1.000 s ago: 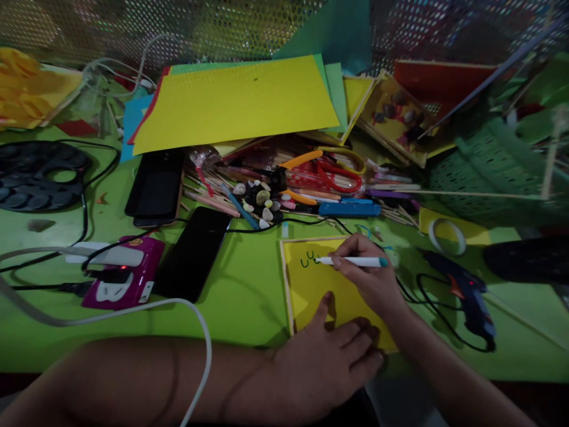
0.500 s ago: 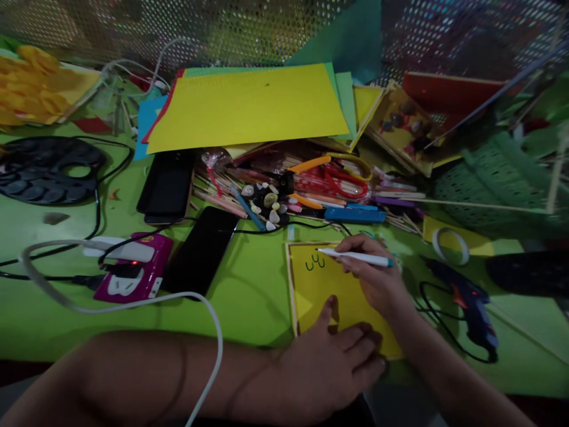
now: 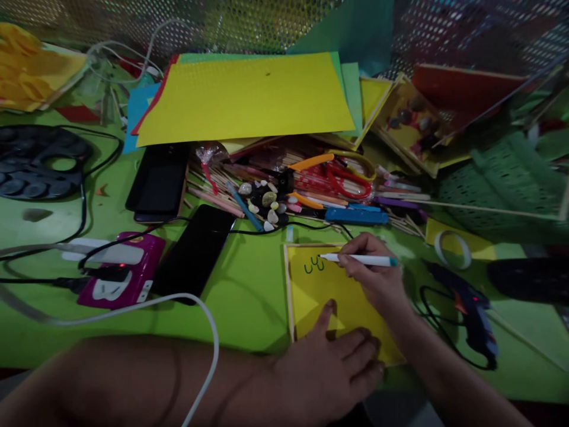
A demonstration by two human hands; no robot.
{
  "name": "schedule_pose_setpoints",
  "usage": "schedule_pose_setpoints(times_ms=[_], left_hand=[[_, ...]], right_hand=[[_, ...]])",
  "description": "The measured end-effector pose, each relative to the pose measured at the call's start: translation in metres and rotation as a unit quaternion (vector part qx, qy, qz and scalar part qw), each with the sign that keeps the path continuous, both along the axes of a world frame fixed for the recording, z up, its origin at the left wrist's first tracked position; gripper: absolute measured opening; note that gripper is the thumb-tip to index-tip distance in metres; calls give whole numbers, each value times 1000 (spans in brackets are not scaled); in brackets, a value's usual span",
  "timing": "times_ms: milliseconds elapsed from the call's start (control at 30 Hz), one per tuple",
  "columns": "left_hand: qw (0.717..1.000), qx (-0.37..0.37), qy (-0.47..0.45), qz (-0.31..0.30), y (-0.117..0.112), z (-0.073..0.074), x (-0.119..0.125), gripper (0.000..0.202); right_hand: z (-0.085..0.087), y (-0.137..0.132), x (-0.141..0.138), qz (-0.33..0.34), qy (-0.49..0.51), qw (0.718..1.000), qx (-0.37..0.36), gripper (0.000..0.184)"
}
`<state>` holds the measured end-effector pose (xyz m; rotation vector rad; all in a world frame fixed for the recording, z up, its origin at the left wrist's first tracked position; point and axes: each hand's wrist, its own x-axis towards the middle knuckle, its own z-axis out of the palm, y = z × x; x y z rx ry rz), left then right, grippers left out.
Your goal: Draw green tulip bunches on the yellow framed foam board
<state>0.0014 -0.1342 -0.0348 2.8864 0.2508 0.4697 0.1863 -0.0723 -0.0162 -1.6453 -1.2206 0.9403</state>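
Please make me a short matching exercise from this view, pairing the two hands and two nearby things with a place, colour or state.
Column one:
1. Right hand
2. Left hand
3. Glue gun
4. Power socket

Column two:
A. magenta in colour
B. fingers spread over the lower part of the yellow card
C. grips the white marker
D. lies to the right of the card

Pairs: 1-C, 2-B, 3-D, 4-A
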Motion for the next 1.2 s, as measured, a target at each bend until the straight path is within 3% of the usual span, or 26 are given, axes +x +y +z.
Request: schedule_pose_setpoints(times_ms=[600, 933, 1200], left_hand=[[1000, 3, -6, 8, -3, -6, 1, 44], [1000, 9, -4, 12, -1, 0, 0, 44], [1000, 0, -6, 3, -3, -6, 1, 44]], right_hand=[[1, -1, -1, 14, -19, 1000, 2, 16], [0, -3, -2, 20, -14, 1000, 6, 16], [-2, -4, -1, 49, -34, 998, 14, 16]])
